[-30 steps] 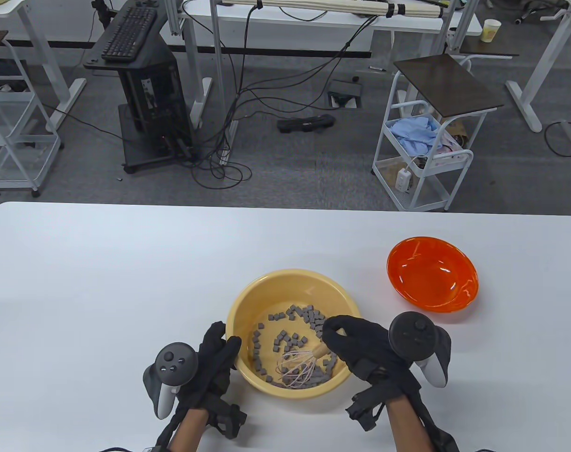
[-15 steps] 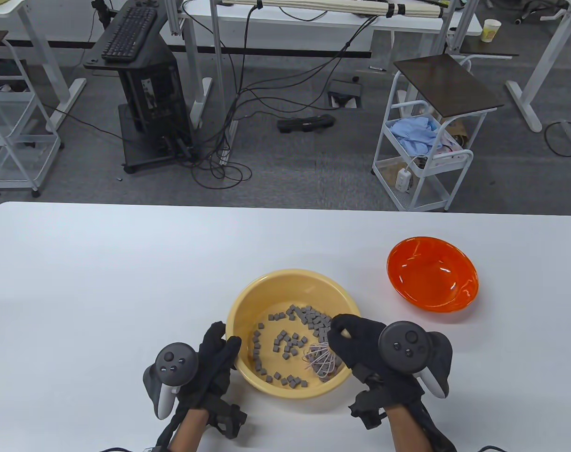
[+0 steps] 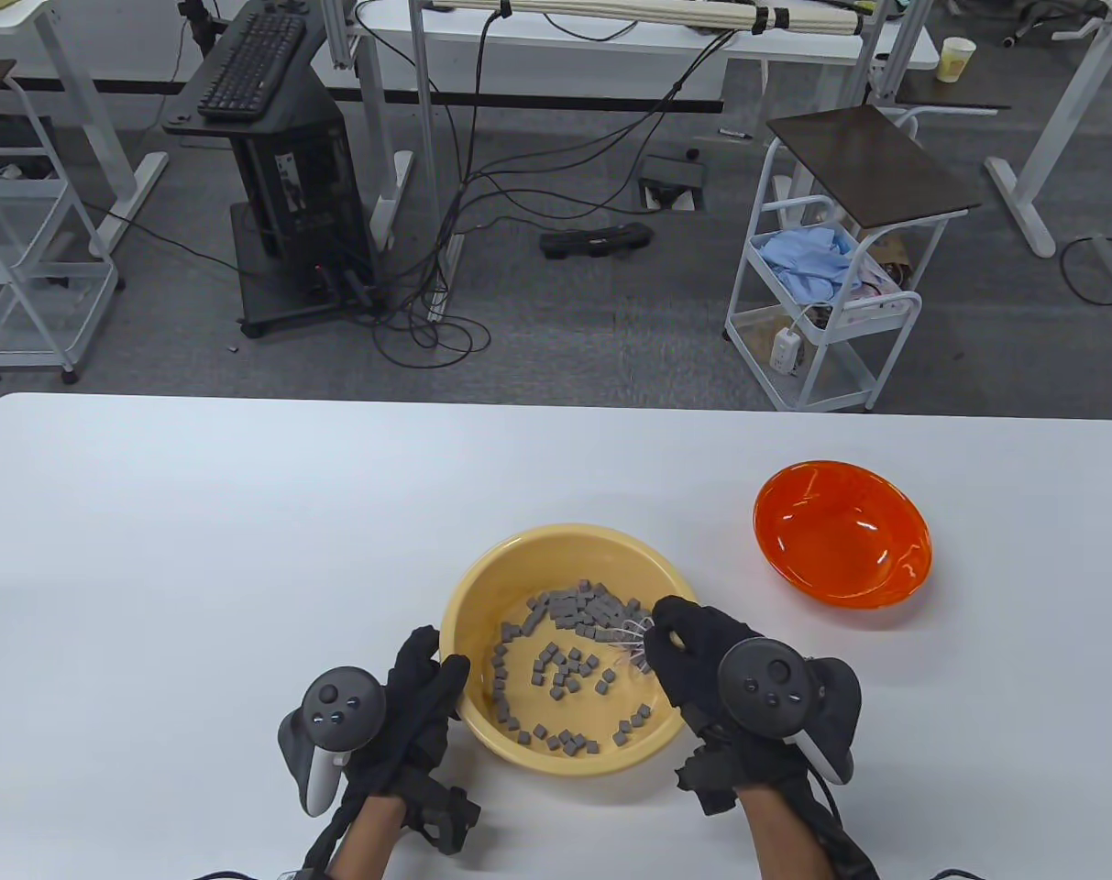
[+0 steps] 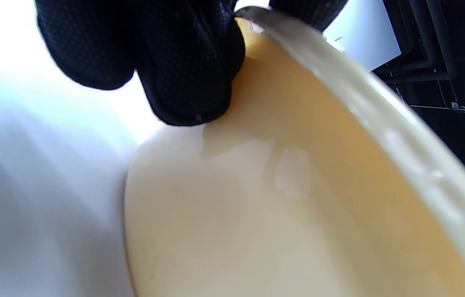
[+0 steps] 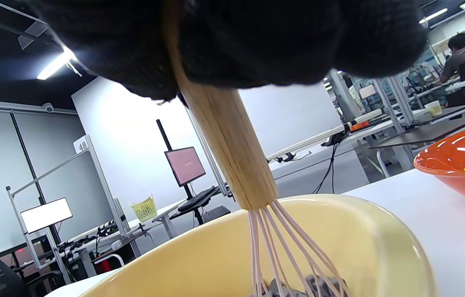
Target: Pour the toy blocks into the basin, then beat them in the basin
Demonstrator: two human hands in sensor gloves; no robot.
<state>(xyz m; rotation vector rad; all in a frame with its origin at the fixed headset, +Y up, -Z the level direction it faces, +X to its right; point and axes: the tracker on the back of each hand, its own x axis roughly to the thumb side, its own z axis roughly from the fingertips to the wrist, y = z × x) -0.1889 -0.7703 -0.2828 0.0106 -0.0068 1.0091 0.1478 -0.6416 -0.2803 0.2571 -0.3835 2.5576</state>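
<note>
The yellow basin stands near the table's front edge with several small grey toy blocks scattered over its bottom. My right hand grips the wooden handle of a whisk; its pink wires dip among the blocks at the basin's right side. My left hand rests against the basin's outer left wall, fingers pressed on the wall under the rim. Most of the whisk is hidden under my right glove in the table view.
An orange bowl sits empty to the right of the basin, also seen in the right wrist view as an orange bowl. The white table stretches to the left and back. A person sits at a far desk.
My right hand has swept the whisk from the basin's near side toward its far right side. Blocks have shifted, bunching at the back. The left hand stays put.
</note>
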